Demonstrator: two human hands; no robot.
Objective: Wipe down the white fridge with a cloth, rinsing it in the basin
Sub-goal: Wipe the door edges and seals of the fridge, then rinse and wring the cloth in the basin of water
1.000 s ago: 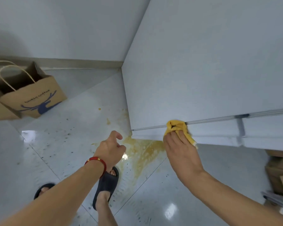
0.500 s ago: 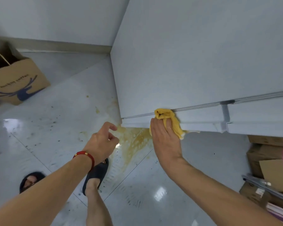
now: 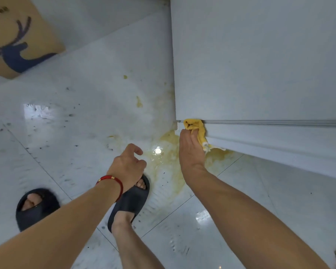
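Observation:
The white fridge [image 3: 260, 65] fills the upper right, with a metal strip running along its lower edge. My right hand [image 3: 190, 150] grips a bunched yellow cloth [image 3: 198, 129] and presses it against that strip at the fridge's bottom left corner. My left hand [image 3: 129, 165], with a red bracelet at the wrist, hovers over the floor to the left with loosely curled fingers and holds nothing. No basin is in view.
A yellow-brown stain [image 3: 169, 152] spreads on the glossy white tile floor under the fridge corner. My feet in dark slippers [image 3: 130, 200] stand just behind it. A brown paper bag with a blue deer print [image 3: 17, 41] sits at the upper left.
My right hand has slid the cloth left along the metal strip to the fridge's corner. The view has dropped lower and closer to the floor. My left hand stays hovering.

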